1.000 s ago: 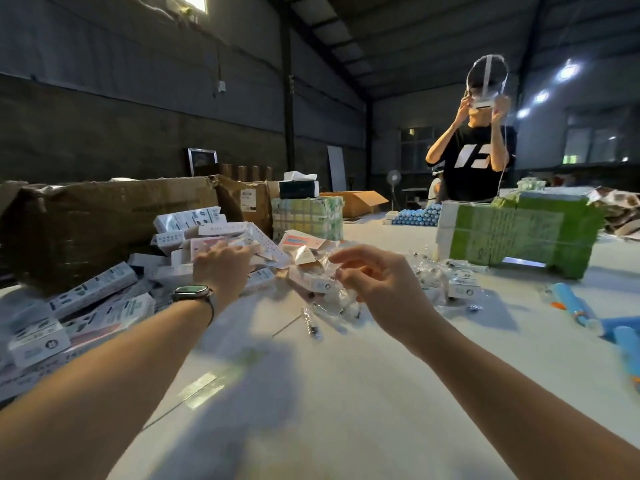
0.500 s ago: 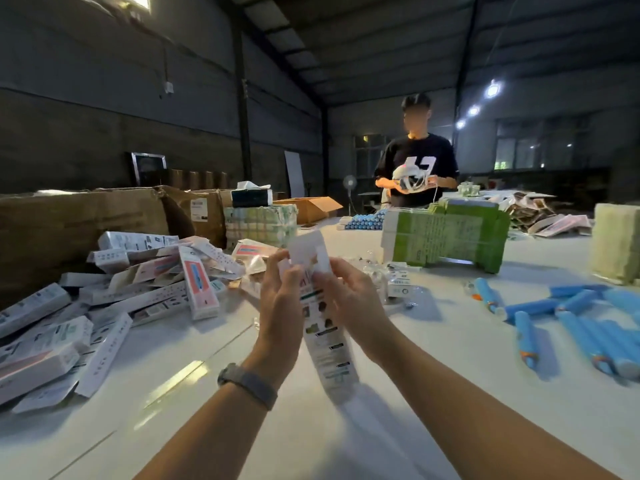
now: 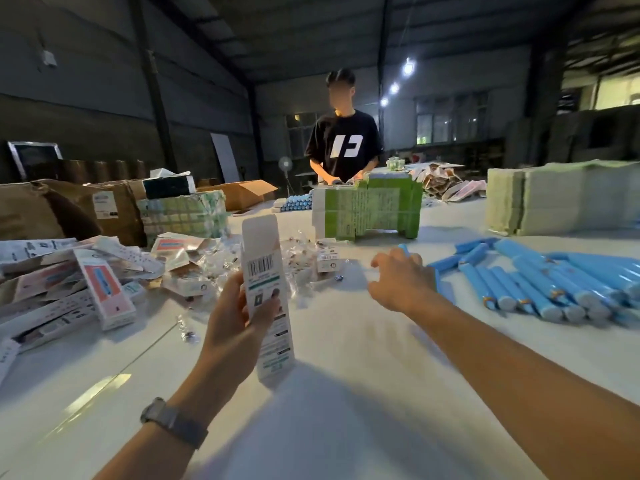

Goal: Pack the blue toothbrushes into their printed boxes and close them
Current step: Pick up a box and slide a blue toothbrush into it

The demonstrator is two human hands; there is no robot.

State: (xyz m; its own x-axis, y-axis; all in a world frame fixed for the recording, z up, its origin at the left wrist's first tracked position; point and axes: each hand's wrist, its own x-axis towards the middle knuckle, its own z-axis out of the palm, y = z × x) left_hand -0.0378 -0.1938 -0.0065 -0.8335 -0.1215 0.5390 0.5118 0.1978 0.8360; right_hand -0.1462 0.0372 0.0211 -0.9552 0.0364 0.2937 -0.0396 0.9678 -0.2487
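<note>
Left hand point(image 3: 239, 306) raised, gripping upright printed box point(image 3: 266, 299), top flap open | right hand point(image 3: 401, 278) reaching out, fingers loosely curled over a blue toothbrush point(image 3: 403, 249), grasp unclear | toothbrush pile point(image 3: 540, 282) lying right on table point(image 3: 346, 393)

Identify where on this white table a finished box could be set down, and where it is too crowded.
Bare white table lies between the left hand holding the printed white carton and the right arm. Crowded: the heap of printed boxes at left, the blue toothbrushes at right.

White table point(image 3: 346, 427): printed boxes point(image 3: 104, 289) heaped left, blue toothbrushes point(image 3: 540, 285) right, green cartons point(image 3: 370, 213) behind.
</note>
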